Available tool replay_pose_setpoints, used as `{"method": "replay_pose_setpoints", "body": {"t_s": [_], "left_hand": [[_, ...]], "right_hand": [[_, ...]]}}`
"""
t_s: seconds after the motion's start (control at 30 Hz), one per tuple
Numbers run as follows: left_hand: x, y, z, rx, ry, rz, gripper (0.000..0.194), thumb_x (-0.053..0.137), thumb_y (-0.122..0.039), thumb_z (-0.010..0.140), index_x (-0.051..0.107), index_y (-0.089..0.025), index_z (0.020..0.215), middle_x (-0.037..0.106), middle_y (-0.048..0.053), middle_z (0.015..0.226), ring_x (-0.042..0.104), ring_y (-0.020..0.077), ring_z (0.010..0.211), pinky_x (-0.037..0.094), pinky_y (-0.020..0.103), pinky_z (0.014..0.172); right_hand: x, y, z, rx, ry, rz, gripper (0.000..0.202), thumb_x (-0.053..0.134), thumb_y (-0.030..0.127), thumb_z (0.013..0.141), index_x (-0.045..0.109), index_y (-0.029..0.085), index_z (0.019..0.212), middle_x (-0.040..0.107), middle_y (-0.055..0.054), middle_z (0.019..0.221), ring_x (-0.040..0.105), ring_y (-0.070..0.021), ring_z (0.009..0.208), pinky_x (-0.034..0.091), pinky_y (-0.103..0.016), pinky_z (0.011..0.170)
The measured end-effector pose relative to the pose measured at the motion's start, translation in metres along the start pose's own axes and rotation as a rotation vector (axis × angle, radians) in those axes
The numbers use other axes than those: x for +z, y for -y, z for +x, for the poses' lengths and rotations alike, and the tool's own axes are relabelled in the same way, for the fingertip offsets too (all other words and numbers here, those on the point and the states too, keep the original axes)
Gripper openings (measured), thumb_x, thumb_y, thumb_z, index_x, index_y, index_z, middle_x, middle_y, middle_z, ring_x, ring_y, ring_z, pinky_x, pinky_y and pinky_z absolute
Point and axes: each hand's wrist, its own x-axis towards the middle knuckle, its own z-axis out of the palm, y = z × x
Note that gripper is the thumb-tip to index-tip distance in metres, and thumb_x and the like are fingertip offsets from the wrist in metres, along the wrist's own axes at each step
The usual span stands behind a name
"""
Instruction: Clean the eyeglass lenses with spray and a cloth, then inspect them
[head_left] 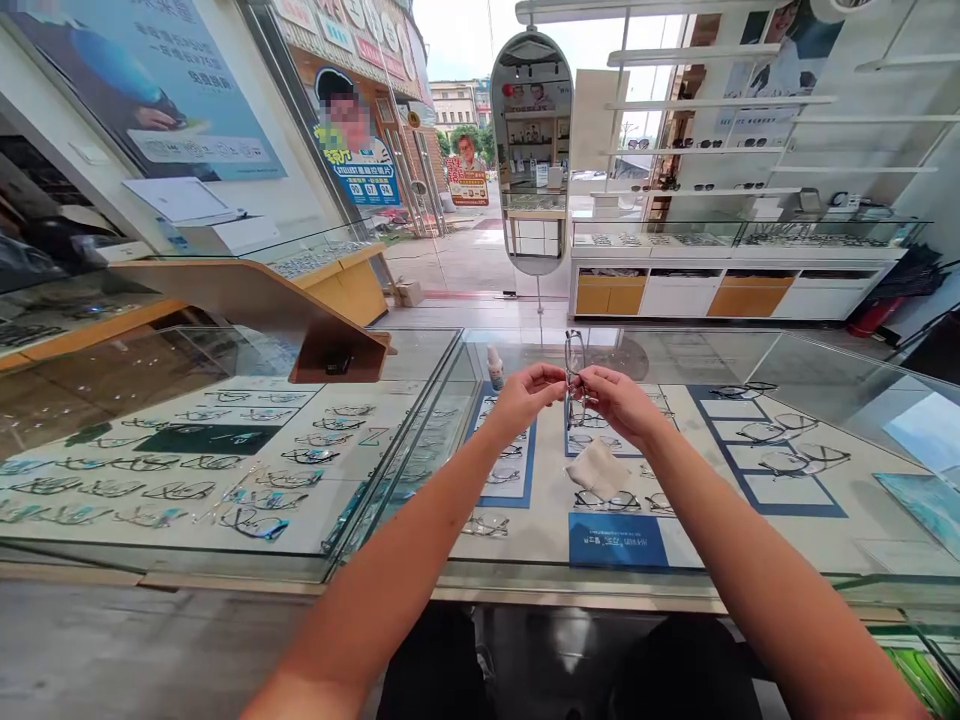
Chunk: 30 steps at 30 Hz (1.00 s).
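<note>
A pair of glasses (575, 352) is held up on edge above the glass counter, between both hands. My left hand (527, 395) pinches it from the left side, fingertips at the frame. From the right, my right hand (619, 400) grips the same glasses with thumb and fingers closed. Below the hands a beige cloth (598, 470) lies crumpled on the counter glass. A small spray bottle (495, 368) stands upright beyond my left hand. Nearer to me is a blue card (617, 540) with white lettering.
Rows of glasses (176, 491) fill the display case on the left. More glasses (804, 460) lie at the right. A wooden stand (341, 350) rises at the left, an oval mirror (535, 150) beyond the counter. The counter's front edge (525, 598) runs beneath my forearms.
</note>
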Motion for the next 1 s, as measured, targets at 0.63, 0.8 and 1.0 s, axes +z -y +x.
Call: {"method": "replay_pose_setpoints", "body": {"t_s": [0.63, 0.8, 1.0], "left_hand": [[-0.004, -0.005, 0.003, 0.017, -0.156, 0.048, 0.037, 0.089, -0.046, 0.078, 0.076, -0.019, 0.100, 0.074, 0.004, 0.091, 0.069, 0.0174, 0.083, 0.057, 0.034, 0.082], [-0.020, -0.015, 0.005, 0.031, -0.362, 0.010, 0.030, 0.088, -0.041, 0.077, 0.075, -0.021, 0.096, 0.072, 0.002, 0.090, 0.067, 0.0154, 0.080, 0.051, 0.030, 0.074], [-0.035, -0.016, 0.014, 0.017, -0.536, -0.250, 0.046, 0.098, -0.037, 0.063, 0.070, -0.021, 0.096, 0.069, -0.001, 0.089, 0.062, 0.0096, 0.073, 0.043, 0.023, 0.062]], "right_hand": [[-0.009, 0.002, 0.000, -0.012, 0.005, 0.035, 0.039, 0.093, 0.059, 0.080, 0.080, 0.024, 0.090, 0.073, -0.005, 0.102, 0.062, -0.0189, 0.096, 0.047, -0.032, 0.083], [-0.025, 0.011, -0.002, 0.017, 0.059, -0.005, 0.036, 0.091, 0.058, 0.083, 0.081, 0.024, 0.088, 0.072, -0.004, 0.095, 0.060, -0.0173, 0.089, 0.047, -0.032, 0.083], [-0.031, 0.019, -0.006, 0.063, 0.121, -0.079, 0.039, 0.094, 0.058, 0.080, 0.081, 0.022, 0.088, 0.074, -0.004, 0.094, 0.060, -0.0170, 0.088, 0.047, -0.033, 0.084]]}}
